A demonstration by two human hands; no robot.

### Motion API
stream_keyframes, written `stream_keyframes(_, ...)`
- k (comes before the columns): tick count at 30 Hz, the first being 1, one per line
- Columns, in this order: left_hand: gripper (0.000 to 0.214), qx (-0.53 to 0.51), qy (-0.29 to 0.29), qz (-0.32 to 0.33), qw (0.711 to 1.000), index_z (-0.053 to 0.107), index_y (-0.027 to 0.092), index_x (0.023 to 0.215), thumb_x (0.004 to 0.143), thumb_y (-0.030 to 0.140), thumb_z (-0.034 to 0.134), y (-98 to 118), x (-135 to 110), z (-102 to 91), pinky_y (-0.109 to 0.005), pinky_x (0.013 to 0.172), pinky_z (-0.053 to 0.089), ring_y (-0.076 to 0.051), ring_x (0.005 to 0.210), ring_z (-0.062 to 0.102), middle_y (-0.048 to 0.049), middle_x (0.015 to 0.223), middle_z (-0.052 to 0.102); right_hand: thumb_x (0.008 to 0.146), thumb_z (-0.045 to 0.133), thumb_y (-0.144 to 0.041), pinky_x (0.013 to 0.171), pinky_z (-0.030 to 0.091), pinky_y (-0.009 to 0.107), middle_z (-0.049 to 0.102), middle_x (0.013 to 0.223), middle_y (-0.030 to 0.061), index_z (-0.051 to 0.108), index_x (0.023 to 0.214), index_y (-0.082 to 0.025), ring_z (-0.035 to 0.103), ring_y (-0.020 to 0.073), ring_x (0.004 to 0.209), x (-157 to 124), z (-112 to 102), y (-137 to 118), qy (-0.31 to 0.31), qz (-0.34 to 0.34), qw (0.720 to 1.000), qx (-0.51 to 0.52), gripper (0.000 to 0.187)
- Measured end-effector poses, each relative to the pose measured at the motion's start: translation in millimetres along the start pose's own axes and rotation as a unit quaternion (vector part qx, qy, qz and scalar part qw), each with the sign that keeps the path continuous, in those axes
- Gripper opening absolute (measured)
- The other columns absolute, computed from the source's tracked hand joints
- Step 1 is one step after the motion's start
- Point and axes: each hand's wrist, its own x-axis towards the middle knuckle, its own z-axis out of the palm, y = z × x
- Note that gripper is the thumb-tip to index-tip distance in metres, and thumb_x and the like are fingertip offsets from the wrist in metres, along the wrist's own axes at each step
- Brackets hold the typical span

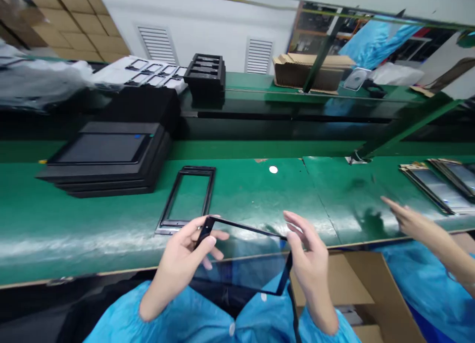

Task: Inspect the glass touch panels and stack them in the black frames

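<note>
A clear glass panel with a black border (245,227) is held up in front of my body, tilted, over the bench's front edge. My left hand (189,249) grips its left end, thumb on the near face and fingers behind. At the right end, my right hand (306,246) pinches the border near the upper corner between thumb and fingers. Behind my left hand, a small stack of black rectangular frames (172,199) lies on the green bench (252,189).
Black foam trays (111,172) are stacked at the left, with a dark panel (102,147) on top. A co-worker's hand (415,219) reaches in from the right, near stacked panels (432,187). Below the bench sits an open cardboard box (386,288). A green post (401,127) stands behind.
</note>
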Motion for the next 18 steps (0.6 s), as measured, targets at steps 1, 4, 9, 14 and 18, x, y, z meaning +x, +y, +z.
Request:
stream_keyframes(1,0.051,-0.009,0.014,0.006,1.0,0.066,0.017,0.124,0.088,0.051,0.079,-1.5,0.7,-1.3,-0.026,0.042,0.058,-0.023,0.058,0.077,-0.013,0.096,0.085,0.097,0.067,-0.036,0.098,0.063,0.044,0.079,0.127,0.0109,0.079,0.122,-0.026,0.078,0.0289,0.11,0.3,-3.3,3.2,-0.001,0.021,1.0,0.022,0.029)
stream_keyframes(4,0.051,-0.024,0.034,0.014,0.999,0.065,0.017,0.122,0.088,0.052,0.08,-4.0,2.9,-3.9,-0.027,0.042,0.059,-0.023,0.059,0.078,-0.0127,0.097,0.085,0.094,0.072,-0.043,0.071,0.067,0.037,0.085,0.101,0.0093,0.075,0.126,-0.023,0.081,0.0245,0.07,-2.8,-4.6,3.4,-0.048,0.1,0.988,0.111,0.038)
stream_keyframes(9,0.051,-0.037,0.037,0.012,0.999,0.063,0.018,0.121,0.088,0.052,0.082,-5.8,4.5,-5.2,-0.027,0.042,0.058,-0.023,0.059,0.077,-0.0115,0.095,0.084,0.093,0.078,-0.046,0.059,0.064,0.032,0.083,0.075,0.0055,0.069,0.121,-0.021,0.077,0.0228,0.052,-10.3,5.6,-8.1,-0.069,0.146,0.97,0.18,0.039)
stream_keyframes(14,0.051,0.016,0.019,0.034,0.999,0.059,0.02,0.135,0.094,0.047,0.075,-1.2,2.3,-8.5,-0.03,0.053,0.063,-0.024,0.07,0.08,-0.0126,0.11,0.083,0.093,0.08,-0.046,0.055,0.062,0.028,0.084,0.075,0.0072,0.067,0.111,-0.022,0.077,0.0218,0.05,-11.2,5.1,-9.6,-0.07,0.143,0.969,0.19,0.033)
stream_keyframes(18,0.051,0.249,0.054,0.217,0.942,0.062,0.028,0.147,0.097,0.036,0.071,11.7,6.5,-9.8,-0.049,0.115,0.052,-0.033,0.132,0.068,-0.0101,0.145,0.071,0.094,0.079,-0.045,0.056,0.063,0.027,0.085,0.079,0.008,0.067,0.111,-0.022,0.078,0.0214,0.053,-11.7,4.1,-10.2,-0.101,0.148,0.968,0.178,0.031)
